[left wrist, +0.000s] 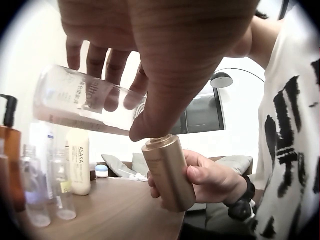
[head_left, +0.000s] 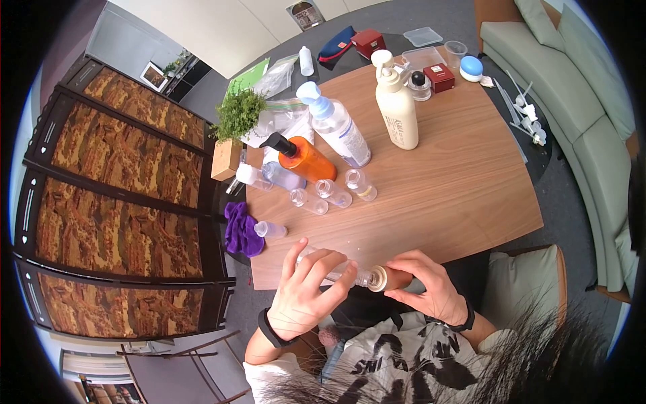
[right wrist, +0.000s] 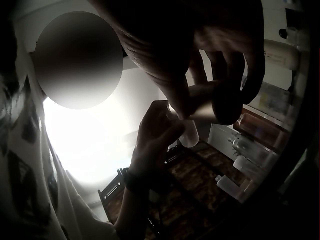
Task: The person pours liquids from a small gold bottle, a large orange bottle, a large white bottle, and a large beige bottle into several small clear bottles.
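Note:
My left hand [head_left: 311, 291] grips a clear bottle [left wrist: 75, 100], which lies nearly on its side with its mouth toward a gold bottle [left wrist: 169, 172]. Some liquid shows along the clear bottle's lower side. My right hand [head_left: 431, 286] holds the gold bottle, tilted, fingers and thumb around its body. In the head view the two mouths meet or nearly meet above the table's near edge; whether they touch I cannot tell. The right wrist view is dark, with the gold bottle [right wrist: 202, 105] between the right hand's thumb and fingers.
Small clear bottles [head_left: 309, 201] stand in the middle-left of the wooden table [head_left: 457, 182]. Behind them are an orange pump bottle [head_left: 313, 161], a clear pump bottle [head_left: 343, 135] and a cream one [head_left: 397, 111]. A purple cloth [head_left: 242, 230] lies at the left edge, near a plant [head_left: 240, 113].

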### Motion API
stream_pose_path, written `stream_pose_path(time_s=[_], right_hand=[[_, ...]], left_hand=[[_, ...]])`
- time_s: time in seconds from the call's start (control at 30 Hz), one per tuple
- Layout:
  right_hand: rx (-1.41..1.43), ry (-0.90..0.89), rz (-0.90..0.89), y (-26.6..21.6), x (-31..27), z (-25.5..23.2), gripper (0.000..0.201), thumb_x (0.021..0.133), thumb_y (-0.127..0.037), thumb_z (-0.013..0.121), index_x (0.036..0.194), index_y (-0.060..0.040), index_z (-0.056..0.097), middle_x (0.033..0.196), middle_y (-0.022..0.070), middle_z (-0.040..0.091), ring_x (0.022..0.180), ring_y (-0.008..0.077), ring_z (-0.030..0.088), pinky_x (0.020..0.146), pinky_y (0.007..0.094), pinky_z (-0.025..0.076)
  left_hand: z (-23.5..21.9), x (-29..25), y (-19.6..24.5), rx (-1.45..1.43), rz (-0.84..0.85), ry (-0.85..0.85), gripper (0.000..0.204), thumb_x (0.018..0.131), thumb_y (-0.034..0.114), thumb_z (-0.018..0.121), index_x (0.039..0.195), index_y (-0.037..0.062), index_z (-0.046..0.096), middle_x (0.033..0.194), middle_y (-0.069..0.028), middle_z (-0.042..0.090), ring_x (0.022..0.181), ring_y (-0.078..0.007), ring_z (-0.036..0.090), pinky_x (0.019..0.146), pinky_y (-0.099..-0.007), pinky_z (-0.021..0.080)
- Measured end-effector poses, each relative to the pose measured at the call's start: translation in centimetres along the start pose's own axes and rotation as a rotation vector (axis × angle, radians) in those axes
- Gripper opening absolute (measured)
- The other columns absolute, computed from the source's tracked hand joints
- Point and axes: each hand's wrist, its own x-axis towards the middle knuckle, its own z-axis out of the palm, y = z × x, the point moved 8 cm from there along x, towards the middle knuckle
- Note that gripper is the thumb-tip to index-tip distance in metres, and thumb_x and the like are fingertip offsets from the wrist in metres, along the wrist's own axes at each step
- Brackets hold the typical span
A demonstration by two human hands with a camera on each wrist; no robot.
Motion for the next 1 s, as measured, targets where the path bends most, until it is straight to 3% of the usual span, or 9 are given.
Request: stream_pose_path(time_s=[0.03, 0.13, 0.33, 0.63, 1.0], right_hand=[[0.000, 0.000, 0.001, 0.0, 0.0, 0.0, 0.052, 0.087, -0.014, 0.091, 0.132, -0.0050, 0.066, 0.123, 0.0140, 0.069, 0.106, 0.0331, 0.071, 0.089, 0.0410, 0.059], [-0.003, 0.000, 0.006, 0.2, -0.2, 0.0, 0.052, 0.087, -0.014, 0.091, 0.132, -0.0048, 0.066, 0.123, 0.0143, 0.069, 0.106, 0.0336, 0.071, 0.090, 0.0415, 0.059], [0.007, -0.008, 0.011, 0.2, -0.1, 0.1, 0.052, 0.087, -0.014, 0.090, 0.133, -0.0045, 0.066, 0.124, 0.0147, 0.068, 0.107, 0.0339, 0.071, 0.091, 0.0416, 0.059], [0.020, -0.004, 0.010, 0.2, -0.1, 0.2, 0.051, 0.087, -0.013, 0.091, 0.131, -0.0036, 0.067, 0.124, 0.0150, 0.068, 0.106, 0.0340, 0.071, 0.090, 0.0416, 0.059], [0.032, -0.005, 0.010, 0.2, -0.1, 0.1, 0.051, 0.087, -0.013, 0.090, 0.131, -0.0033, 0.067, 0.123, 0.0157, 0.069, 0.105, 0.0346, 0.071, 0.089, 0.0417, 0.059]], left_hand=[[0.0, 0.0, 0.1, 0.009, 0.002, -0.008, 0.049, 0.082, 0.013, 0.078, 0.129, 0.0175, 0.069, 0.124, -0.0015, 0.065, 0.120, -0.0210, 0.064, 0.123, -0.0567, 0.035], [0.0, 0.1, 0.1, 0.030, 0.014, 0.003, 0.066, 0.066, 0.009, 0.089, 0.128, 0.0197, 0.071, 0.124, -0.0027, 0.066, 0.117, -0.0258, 0.067, 0.119, -0.0631, 0.039], [-0.4, 0.3, 0.5, 0.096, 0.050, -0.008, 0.064, 0.067, 0.009, 0.088, 0.128, 0.0201, 0.072, 0.124, -0.0025, 0.066, 0.117, -0.0251, 0.067, 0.118, -0.0615, 0.039], [-1.5, 1.1, 1.5, 0.150, 0.098, -0.037, 0.057, 0.071, 0.015, 0.082, 0.127, 0.0174, 0.073, 0.125, -0.0050, 0.067, 0.116, -0.0263, 0.066, 0.100, -0.0493, 0.049], [-2.1, 1.6, 2.3, 0.219, 0.140, -0.082, 0.051, 0.079, 0.016, 0.072, 0.130, 0.0158, 0.072, 0.126, -0.0061, 0.067, 0.118, -0.0261, 0.065, 0.098, -0.0457, 0.051]])
